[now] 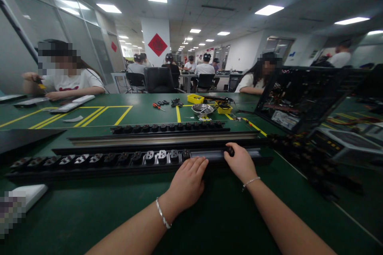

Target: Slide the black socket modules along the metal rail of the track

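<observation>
Head view: we have our left hand (188, 181) flat on the near black rail (211, 154), fingers straight and side by side; whether they grip it, we can't tell. Our right hand (240, 162) has its fingers clamped on a small black piece (230, 151), over the rail's right part. Bare channel shows between both hands. Black sockets (162, 156) line the rail left of our left hand. We see a second socket row (163, 127) farther off, on the green desk (98, 211). Beyond it: red screwdriver (157, 106), metal bowl (195, 111), yellow bin (194, 101). Far right, open computer case (287, 101); near left, white object (33, 194), partly blurred out.
</observation>
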The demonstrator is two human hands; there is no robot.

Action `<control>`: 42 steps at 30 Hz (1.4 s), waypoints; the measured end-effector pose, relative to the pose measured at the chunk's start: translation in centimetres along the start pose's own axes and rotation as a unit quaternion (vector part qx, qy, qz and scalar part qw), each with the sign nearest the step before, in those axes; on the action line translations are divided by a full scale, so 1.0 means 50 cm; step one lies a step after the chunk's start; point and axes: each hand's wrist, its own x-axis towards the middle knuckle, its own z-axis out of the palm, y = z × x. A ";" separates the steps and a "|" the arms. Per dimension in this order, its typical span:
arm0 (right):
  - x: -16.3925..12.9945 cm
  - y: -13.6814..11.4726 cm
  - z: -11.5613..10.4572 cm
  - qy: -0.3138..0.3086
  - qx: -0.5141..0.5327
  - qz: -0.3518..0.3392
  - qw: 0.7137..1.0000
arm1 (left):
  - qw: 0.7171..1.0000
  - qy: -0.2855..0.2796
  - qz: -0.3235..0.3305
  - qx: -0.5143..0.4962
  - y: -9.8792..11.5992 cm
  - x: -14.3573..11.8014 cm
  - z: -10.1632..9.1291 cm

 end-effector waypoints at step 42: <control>0.004 0.019 -0.004 -0.003 0.021 0.023 1.000 | 1.000 0.005 -0.002 -0.003 -0.002 0.000 0.004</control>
